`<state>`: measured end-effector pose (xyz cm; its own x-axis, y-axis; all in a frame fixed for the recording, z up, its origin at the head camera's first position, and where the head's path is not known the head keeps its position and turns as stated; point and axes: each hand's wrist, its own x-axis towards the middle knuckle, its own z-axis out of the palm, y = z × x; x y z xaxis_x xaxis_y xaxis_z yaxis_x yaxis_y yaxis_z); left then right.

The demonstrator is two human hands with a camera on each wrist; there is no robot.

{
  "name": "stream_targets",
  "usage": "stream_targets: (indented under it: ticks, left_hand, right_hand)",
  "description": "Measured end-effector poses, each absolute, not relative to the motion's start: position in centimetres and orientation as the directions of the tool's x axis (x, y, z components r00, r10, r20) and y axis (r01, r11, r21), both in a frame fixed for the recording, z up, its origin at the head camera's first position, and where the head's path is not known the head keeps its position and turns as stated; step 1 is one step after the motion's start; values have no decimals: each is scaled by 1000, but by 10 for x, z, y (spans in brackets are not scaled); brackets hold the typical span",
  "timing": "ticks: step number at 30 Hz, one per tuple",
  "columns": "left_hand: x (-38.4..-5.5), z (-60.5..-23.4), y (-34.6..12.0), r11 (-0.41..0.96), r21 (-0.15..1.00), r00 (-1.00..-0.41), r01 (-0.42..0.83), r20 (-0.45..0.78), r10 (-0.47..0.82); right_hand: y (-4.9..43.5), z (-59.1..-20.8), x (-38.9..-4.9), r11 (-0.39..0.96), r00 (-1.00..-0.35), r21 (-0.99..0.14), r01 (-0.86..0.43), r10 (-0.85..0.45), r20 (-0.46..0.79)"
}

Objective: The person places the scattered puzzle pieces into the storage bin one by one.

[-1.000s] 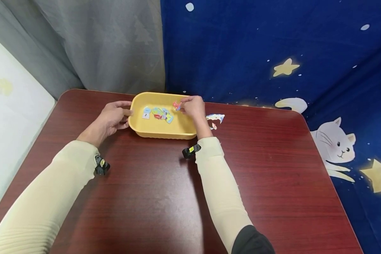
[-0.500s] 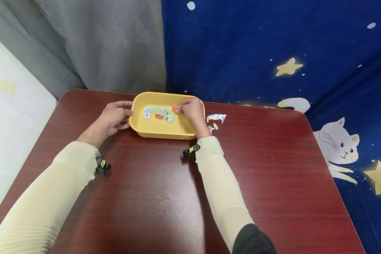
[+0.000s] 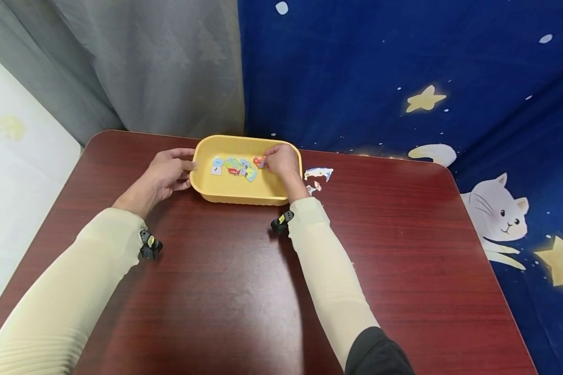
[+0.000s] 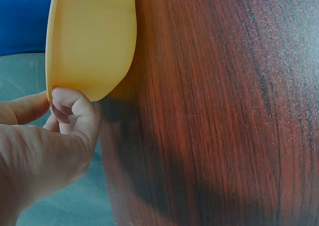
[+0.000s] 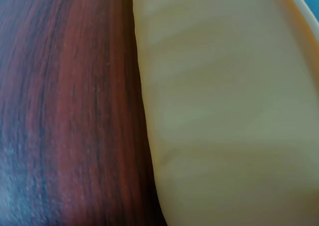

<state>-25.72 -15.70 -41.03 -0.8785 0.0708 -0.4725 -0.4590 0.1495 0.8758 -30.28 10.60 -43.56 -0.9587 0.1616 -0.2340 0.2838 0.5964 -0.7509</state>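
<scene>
Cutouts [image 3: 237, 169] lie in the yellow tray [image 3: 244, 200], whose left end the left hand [image 3: 166, 172] grips. The right hand [image 3: 283, 160] pinches a red piece [image 3: 258, 162] just right of them; a leftward slip of its grip could nudge those askew.

Red piece [image 3: 258, 162] lower in bin [image 3: 244, 199]
The right hand [image 3: 282, 160] now sits deeper, bringing it closer to the other pieces [image 3: 239, 167].
</scene>
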Motion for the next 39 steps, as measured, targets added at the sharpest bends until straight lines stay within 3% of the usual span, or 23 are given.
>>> stream_targets:
  ticks: [7, 29, 34, 39]
  left_hand:
    - [-257, -411, -157, 150, 878, -881, -455, -469, 70]
    - [-256, -409, -157, 155, 877, -881, -454, -468, 71]
    - [-254, -409, -157, 159, 874, -879, -459, -473, 64]
    - [-254, -410, -155, 167, 875, -881, -455, -469, 56]
  right_hand:
    - [106, -436, -301, 690, -971, -684, 238, 142, -194]
    - [107, -434, -297, 705, -977, -677, 211, 141, -157]
    - [108, -432, -297, 646, -968, -721, 250, 167, -187]
    - [112, -429, -294, 383, -953, -873, 300, 169, -253]
